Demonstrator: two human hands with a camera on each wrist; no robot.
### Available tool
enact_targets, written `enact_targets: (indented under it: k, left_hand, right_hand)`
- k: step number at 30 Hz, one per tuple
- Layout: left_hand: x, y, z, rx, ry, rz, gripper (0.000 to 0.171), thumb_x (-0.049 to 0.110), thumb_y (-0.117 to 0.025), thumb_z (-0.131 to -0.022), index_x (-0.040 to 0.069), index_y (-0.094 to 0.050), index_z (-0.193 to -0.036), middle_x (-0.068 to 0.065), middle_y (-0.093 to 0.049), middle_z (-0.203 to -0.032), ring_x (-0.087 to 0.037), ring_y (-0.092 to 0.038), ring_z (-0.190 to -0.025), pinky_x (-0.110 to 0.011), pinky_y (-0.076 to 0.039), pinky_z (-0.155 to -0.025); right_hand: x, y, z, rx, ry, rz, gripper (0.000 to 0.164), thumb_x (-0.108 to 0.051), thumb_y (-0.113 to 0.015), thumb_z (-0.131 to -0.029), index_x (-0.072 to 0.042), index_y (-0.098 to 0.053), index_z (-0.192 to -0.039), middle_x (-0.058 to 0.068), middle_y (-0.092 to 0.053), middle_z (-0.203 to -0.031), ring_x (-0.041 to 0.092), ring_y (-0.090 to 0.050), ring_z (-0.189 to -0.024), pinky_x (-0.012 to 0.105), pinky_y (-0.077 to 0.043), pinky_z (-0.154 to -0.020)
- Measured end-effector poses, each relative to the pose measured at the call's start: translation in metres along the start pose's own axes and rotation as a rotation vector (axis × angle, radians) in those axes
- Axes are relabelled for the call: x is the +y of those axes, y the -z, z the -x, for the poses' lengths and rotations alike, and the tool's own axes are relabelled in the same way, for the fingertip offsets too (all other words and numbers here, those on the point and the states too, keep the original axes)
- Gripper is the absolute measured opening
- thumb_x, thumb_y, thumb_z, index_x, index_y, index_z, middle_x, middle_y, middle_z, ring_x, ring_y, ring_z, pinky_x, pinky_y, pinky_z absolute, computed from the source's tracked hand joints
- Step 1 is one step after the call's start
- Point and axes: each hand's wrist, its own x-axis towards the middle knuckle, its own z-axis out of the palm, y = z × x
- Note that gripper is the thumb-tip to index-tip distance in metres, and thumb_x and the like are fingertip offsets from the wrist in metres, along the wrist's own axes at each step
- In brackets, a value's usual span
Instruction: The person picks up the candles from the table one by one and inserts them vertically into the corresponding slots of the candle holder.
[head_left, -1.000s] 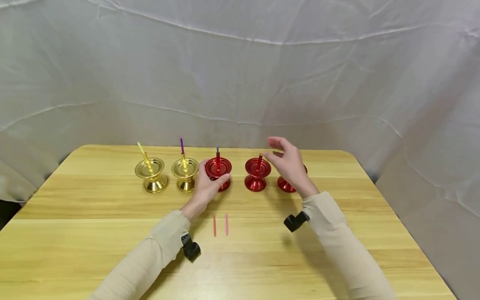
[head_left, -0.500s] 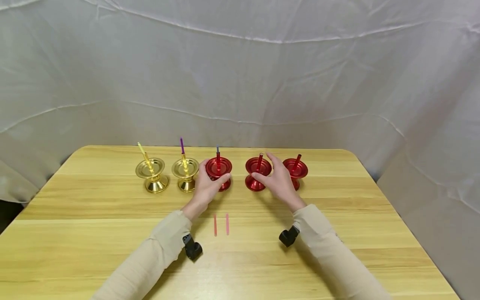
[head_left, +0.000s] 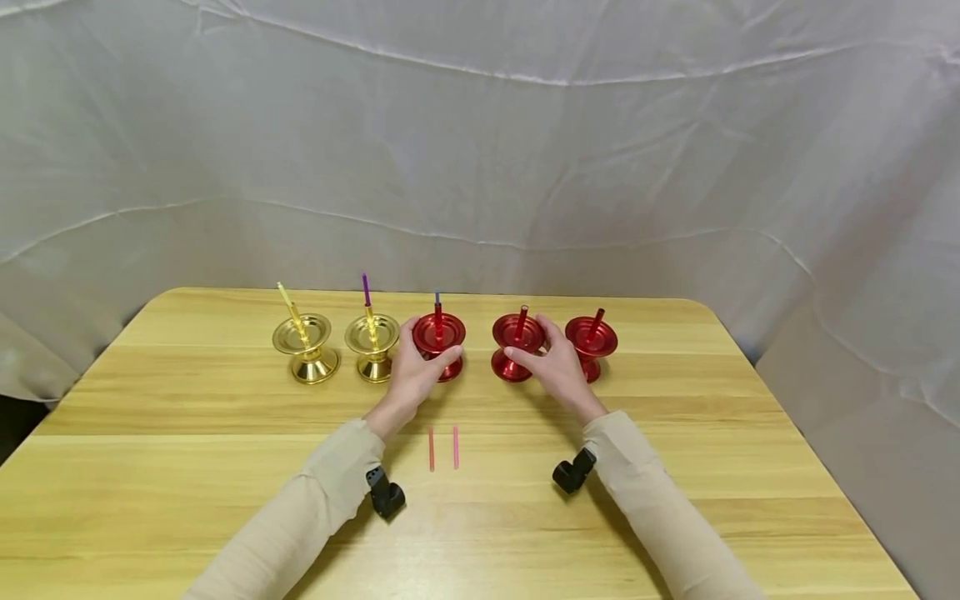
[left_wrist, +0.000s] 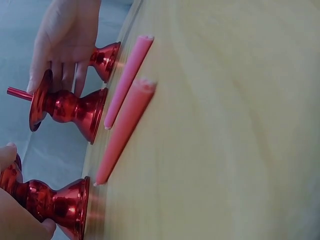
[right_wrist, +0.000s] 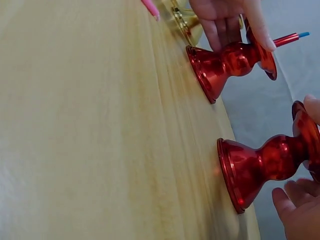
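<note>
My left hand (head_left: pixel 415 371) holds a red candle holder (head_left: pixel 439 333) with a thin blue candle (head_left: pixel 437 297) upright in its tube. The thumb lies at the front of the dish and the fingers go round its left side. My right hand (head_left: pixel 558 367) is round another red candle holder (head_left: pixel 512 367), thumb on the dish's near rim, fingers at its far right side; its tube (head_left: pixel 522 321) has no candle. In the right wrist view this holder's base (right_wrist: pixel 240 175) stands on the table. Two thin candles, one coral (left_wrist: pixel 125 130) and one pink (left_wrist: pixel 130 80), lie nearer me.
On the left stand two gold candle holders, one with a yellow candle (head_left: pixel 285 294), the other with a purple candle (head_left: pixel 365 289). A third red holder (head_left: pixel 591 335) stands just right of my right hand. Grey cloth (head_left: pixel 480 167) hangs behind the wooden table (head_left: pixel 480 533).
My right hand has come left and down from above the rightmost red holder to the red holder beside it, and its fingers have closed in on the dish. My left hand stays in place.
</note>
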Motion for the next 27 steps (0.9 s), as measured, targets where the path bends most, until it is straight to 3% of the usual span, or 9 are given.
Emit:
enact_targets:
  k: [8,18,24,27]
  left_hand:
    - [0.0,-0.001,0.0,0.0,0.004,-0.001,0.081,0.012,-0.076,-0.083,0.003,-0.027,-0.146,-0.02,-0.042,-0.142,-0.032,-0.042,-0.13,-0.043,-0.035,-0.108]
    - [0.009,-0.004,0.001,0.011,0.061,0.002,0.09,0.009,-0.077,-0.08,0.0,-0.02,-0.149,-0.021,-0.04,-0.144,-0.034,-0.039,-0.132,-0.044,-0.032,-0.11]
    - [0.009,-0.003,0.009,0.004,0.074,0.077,0.081,0.003,-0.077,-0.078,-0.001,-0.029,-0.144,-0.02,-0.045,-0.139,-0.031,-0.042,-0.129,-0.041,-0.035,-0.108]
    - [0.009,0.001,0.017,-0.022,0.126,0.104,0.084,0.003,-0.074,-0.081,-0.003,-0.023,-0.147,-0.023,-0.043,-0.142,-0.033,-0.04,-0.132,-0.041,-0.034,-0.109]
  right_hand:
    - [0.003,-0.001,-0.001,0.004,-0.048,-0.066,0.084,-0.019,-0.078,-0.082,-0.001,-0.029,-0.149,0.02,-0.041,-0.145,0.031,-0.046,-0.128,0.041,-0.038,-0.107]
    - [0.011,0.001,-0.003,0.003,-0.035,-0.068,0.083,-0.023,-0.077,-0.083,-0.005,-0.031,-0.148,0.019,-0.045,-0.142,0.031,-0.049,-0.125,0.04,-0.04,-0.105]
    - [0.013,-0.001,-0.003,0.007,-0.012,-0.079,0.083,-0.022,-0.078,-0.083,-0.003,-0.031,-0.148,0.02,-0.047,-0.14,0.031,-0.049,-0.125,0.041,-0.04,-0.105]
    - [0.012,-0.003,-0.004,0.011,-0.002,-0.095,0.083,-0.019,-0.078,-0.083,-0.002,-0.031,-0.148,0.021,-0.047,-0.14,0.032,-0.05,-0.124,0.042,-0.04,-0.104]
